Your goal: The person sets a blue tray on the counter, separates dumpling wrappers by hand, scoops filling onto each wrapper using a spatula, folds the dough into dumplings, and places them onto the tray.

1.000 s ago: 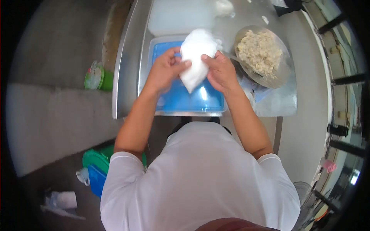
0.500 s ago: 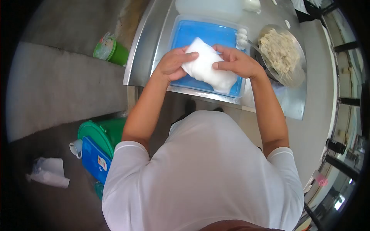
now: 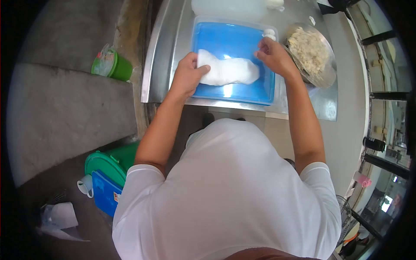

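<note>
A soft white dough-like piece (image 3: 229,71) stretches sideways over the blue surface of a clear-rimmed tray (image 3: 234,39). My left hand (image 3: 189,73) pinches its left end between thumb and fingers. Just beyond its right end is my right hand (image 3: 273,55), apart from the piece, with its fingers curled and the thumb near them; whether anything small is between them cannot be made out. Small white balls (image 3: 269,33) sit in the tray's upper right corner, right above my right hand.
A metal bowl of shredded pale filling (image 3: 308,51) stands on the steel table (image 3: 323,104) at the right. A translucent container (image 3: 229,8) lies beyond the tray. On the left are a green bin (image 3: 120,68), a green lid (image 3: 104,167) and a blue box (image 3: 104,193).
The white piece has come down from between both hands to the tray and is stretched longer. My right hand has let go and moved right; my left still holds its end.
</note>
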Tool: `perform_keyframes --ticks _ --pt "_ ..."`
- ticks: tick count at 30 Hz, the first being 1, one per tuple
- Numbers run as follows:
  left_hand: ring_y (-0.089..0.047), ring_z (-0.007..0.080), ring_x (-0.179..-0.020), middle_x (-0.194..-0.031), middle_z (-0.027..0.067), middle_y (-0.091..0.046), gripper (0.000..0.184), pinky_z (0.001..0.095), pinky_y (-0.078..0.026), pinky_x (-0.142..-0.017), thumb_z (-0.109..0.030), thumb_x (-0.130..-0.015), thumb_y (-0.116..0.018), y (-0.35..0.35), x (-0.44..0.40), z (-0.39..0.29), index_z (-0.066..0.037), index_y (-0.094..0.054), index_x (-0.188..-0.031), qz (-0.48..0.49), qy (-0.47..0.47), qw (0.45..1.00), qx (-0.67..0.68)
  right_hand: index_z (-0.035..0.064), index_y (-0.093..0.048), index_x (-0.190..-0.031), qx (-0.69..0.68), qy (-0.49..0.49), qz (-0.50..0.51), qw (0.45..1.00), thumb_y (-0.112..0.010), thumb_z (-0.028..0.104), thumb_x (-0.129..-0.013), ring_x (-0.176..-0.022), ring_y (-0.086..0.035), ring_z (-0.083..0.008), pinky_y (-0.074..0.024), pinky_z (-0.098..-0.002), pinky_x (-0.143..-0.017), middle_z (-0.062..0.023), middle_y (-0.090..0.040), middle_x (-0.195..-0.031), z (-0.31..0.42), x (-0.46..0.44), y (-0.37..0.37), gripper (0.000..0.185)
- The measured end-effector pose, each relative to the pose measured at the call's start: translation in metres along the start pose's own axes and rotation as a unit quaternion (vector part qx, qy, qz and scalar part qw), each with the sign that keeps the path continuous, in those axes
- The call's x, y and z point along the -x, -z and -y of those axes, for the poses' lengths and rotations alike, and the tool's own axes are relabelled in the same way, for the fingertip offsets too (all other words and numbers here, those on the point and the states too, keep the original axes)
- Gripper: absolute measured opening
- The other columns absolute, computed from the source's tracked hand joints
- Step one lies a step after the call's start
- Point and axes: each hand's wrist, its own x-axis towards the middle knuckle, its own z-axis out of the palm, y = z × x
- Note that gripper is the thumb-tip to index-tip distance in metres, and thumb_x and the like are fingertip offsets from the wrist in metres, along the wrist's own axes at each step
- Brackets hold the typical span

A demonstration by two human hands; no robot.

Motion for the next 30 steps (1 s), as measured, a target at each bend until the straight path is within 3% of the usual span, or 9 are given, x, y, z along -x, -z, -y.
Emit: perform_keyframes --ticks 2,4,5,7,12,14,20,22,30 --pt "-0.067 0.0215 -0.096 -0.106 0.0177 -0.067 0.033 0.0336 -0.054 -0.089 0.007 -0.085 -0.064 -0.001 0.001 0.004 0.008 -0.056 -0.117 -0.008 0.013 1.0 -0.007 0.0058 -0.064 -0.1 0.056 0.022 -0.05 0.997 -0.072 0.013 -0.087 -0.077 -0.055 -0.0111 -0.0469 -0.0279 -0.069 0.0 -0.06 -0.083 0.0 0.0 -0.02 0.017" --pt "-0.067 0.0221 -0.094 -0.105 0.0179 -0.067 0.031 0.0349 -0.054 -0.088 0.008 -0.086 -0.064 -0.001 0.003 0.0 0.008 -0.055 -0.116 -0.007 0.032 0.999 0.009 0.0055 -0.062 -0.093 -0.082 0.063 0.072 0.992 -0.075 0.018 -0.086 -0.072 -0.053 -0.0103 -0.0442 -0.0247 -0.065 0.0006 -0.058 -0.079 0.002 0.002 -0.047 0.019" --pt "-0.067 0.0232 -0.096 -0.108 0.0182 -0.066 0.031 0.0362 -0.055 -0.088 0.007 -0.087 -0.063 0.001 0.003 -0.001 0.007 -0.055 -0.116 0.003 0.048 0.997 0.055 0.0055 -0.062 -0.093 -0.081 0.061 0.07 0.992 -0.075 0.018 -0.086 -0.072 -0.053 -0.0103 -0.0442 -0.0247 -0.065 0.0006 -0.058 -0.079 0.006 0.004 -0.059 0.019" --pt "-0.067 0.0243 -0.098 -0.11 0.0184 -0.066 0.03 0.0376 -0.055 -0.089 0.007 -0.088 -0.062 0.001 0.007 -0.005 0.007 -0.055 -0.117 0.011 0.063 0.993 0.102 0.0053 -0.061 -0.091 -0.212 -0.012 0.122 0.97 -0.078 0.019 -0.086 -0.068 -0.051 -0.0084 -0.0425 -0.023 -0.062 0.0012 -0.057 -0.078 0.015 0.011 -0.079 0.023" --pt "-0.064 0.0284 -0.111 -0.121 0.0184 -0.062 0.036 0.042 -0.054 -0.096 0.003 -0.092 -0.059 0.001 0.011 -0.002 0.007 -0.053 -0.127 0.087 0.104 0.958 0.254 0.005 -0.061 -0.091 -0.23 0.005 0.08 0.97 -0.081 0.021 -0.085 -0.067 -0.053 -0.0074 -0.0421 -0.022 -0.06 0.0014 -0.058 -0.077 0.012 0.017 -0.093 0.026" --pt "-0.064 0.0284 -0.112 -0.122 0.0182 -0.062 0.038 0.042 -0.053 -0.097 0.003 -0.092 -0.059 0.001 0.012 0.003 0.008 -0.052 -0.129 0.08 0.106 0.961 0.243 0.0052 -0.061 -0.091 -0.278 0.003 0.084 0.957 -0.081 0.021 -0.084 -0.068 -0.054 -0.0075 -0.0425 -0.0221 -0.06 0.0013 -0.059 -0.077 0.011 0.021 -0.093 0.027" --pt "-0.063 0.0277 -0.113 -0.123 0.0177 -0.062 0.038 0.0417 -0.053 -0.099 0.002 -0.092 -0.058 -0.008 0.018 -0.002 0.009 -0.052 -0.13 0.087 0.084 0.966 0.227 0.0051 -0.062 -0.093 -0.188 -0.003 0.044 0.981 -0.08 0.018 -0.085 -0.071 -0.056 -0.0076 -0.0455 -0.0228 -0.064 0.0004 -0.061 -0.08 0.013 0.028 -0.091 0.024" --pt "-0.063 0.0275 -0.113 -0.123 0.0176 -0.062 0.039 0.0415 -0.053 -0.099 0.002 -0.092 -0.059 -0.01 0.019 -0.001 0.009 -0.052 -0.13 0.089 0.081 0.965 0.232 0.0045 -0.062 -0.094 -0.322 -0.009 0.06 0.945 -0.08 0.018 -0.085 -0.072 -0.057 -0.0082 -0.0467 -0.0233 -0.065 -0.0009 -0.063 -0.081 0.007 0.032 -0.091 0.024" --pt "-0.065 0.0256 -0.107 -0.117 0.0163 -0.065 0.035 0.0406 -0.054 -0.095 0.0 -0.093 -0.061 -0.017 0.021 0.001 0.008 -0.056 -0.127 0.102 0.069 0.972 0.202 0.0045 -0.061 -0.091 -0.302 0.006 0.039 0.953 -0.08 0.02 -0.086 -0.073 -0.058 -0.0087 -0.0493 -0.0233 -0.067 -0.0022 -0.064 -0.082 0.006 0.036 -0.089 0.025"
